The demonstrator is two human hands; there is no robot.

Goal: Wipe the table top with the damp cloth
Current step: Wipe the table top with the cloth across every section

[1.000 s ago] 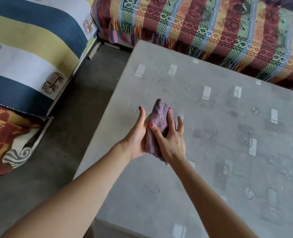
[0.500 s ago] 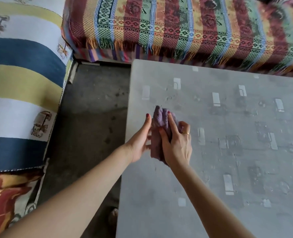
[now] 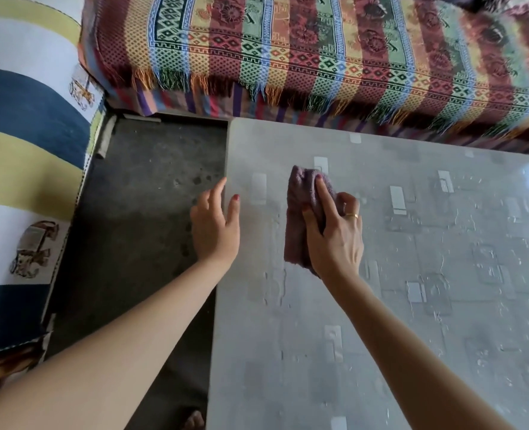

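Left hand (image 3: pixel 215 226): fingers straight and a little spread, holding nothing, over the table top's left edge.
Cloth (image 3: pixel 300 212): purple, bunched, on the table top (image 3: pixel 319 352), near its far left corner.
Right hand (image 3: pixel 334 234): holds the cloth, fingers curled over it.
Good wiping: she should press flat and go slow, across to the wet drops (image 3: pixel 489 361) further right.

This is a living room in a home. A low grey tabletop (image 3: pixel 381 336) stands close to a sofa (image 3: pixel 319 57) covered with a striped, fringed woven throw. A second seat (image 3: pixel 24 150) with a blue, yellow and white cover stands at the left, on a dark concrete floor (image 3: pixel 133 212).
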